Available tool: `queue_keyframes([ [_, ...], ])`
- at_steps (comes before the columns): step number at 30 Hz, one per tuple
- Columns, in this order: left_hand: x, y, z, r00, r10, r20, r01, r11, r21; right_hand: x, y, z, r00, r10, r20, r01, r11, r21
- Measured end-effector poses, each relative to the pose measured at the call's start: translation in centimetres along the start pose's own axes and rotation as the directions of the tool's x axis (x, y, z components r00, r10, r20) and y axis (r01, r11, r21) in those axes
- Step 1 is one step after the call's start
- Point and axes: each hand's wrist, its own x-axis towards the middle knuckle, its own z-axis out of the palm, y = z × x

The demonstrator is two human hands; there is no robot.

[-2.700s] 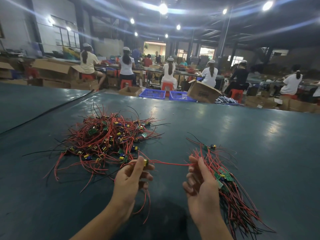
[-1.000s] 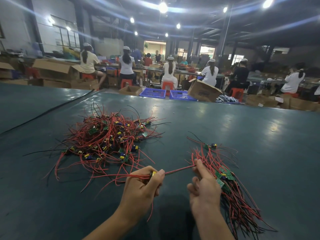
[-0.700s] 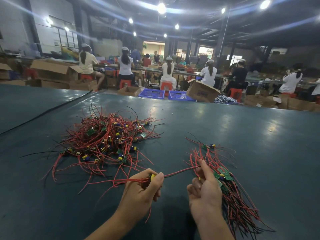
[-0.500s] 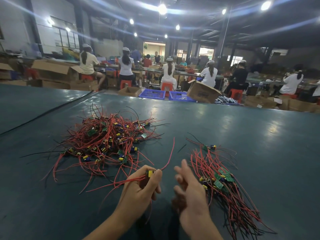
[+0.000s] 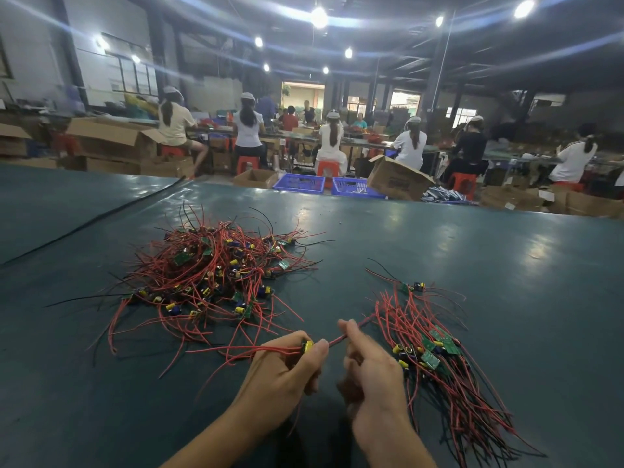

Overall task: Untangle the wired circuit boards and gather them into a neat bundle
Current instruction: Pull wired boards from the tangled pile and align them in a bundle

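One board [image 5: 306,346]: your left hand [image 5: 283,369] pinches it, low over the table [image 5: 506,265].
Its red wire [image 5: 337,340]: your right hand [image 5: 371,369] pinches it.
Messy pile [image 5: 216,271]: behind your left hand.
Neat bundle [image 5: 435,359]: just beside your right hand.

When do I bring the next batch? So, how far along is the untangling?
Under halfway, judging by sizes. Done: a smaller aligned bundle lies at right. In hand: the left hand pinches one board while the right hand pinches its red wire. Left: the bigger tangled pile.
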Motion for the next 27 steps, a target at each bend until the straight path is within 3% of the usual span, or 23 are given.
queue_keyframes([
  [6,-0.1,0.2,0.1,0.999,0.004,0.039,-0.004,1.000,-0.009,2.4,-2.9,-3.0,0.989,-0.056,-0.134,0.078,0.983,0.164],
  [10,-0.2,0.7,-0.1,0.998,-0.031,0.048,0.036,0.994,-0.099,2.1,-2.4,-2.8,0.984,-0.138,-0.114,0.159,0.966,0.203],
  [13,-0.1,0.9,-0.6,0.997,-0.032,0.065,0.043,0.984,-0.171,1.2,-1.4,-2.0,0.993,-0.116,0.012,0.114,0.983,0.143],
  [16,0.1,0.8,-0.7,0.998,-0.022,0.058,0.031,0.986,-0.164,0.2,0.0,-0.9,0.983,-0.060,0.173,0.065,0.998,-0.024],
  [20,0.2,0.3,-1.1,0.997,-0.022,0.074,0.031,0.993,-0.116,-1.2,1.5,0.5,0.925,-0.135,0.356,0.193,0.972,-0.134],
  [27,0.9,-0.8,-1.6,0.995,-0.041,0.085,0.043,0.999,-0.026,-0.8,1.6,0.5,0.944,-0.267,0.194,0.281,0.958,-0.052],
])
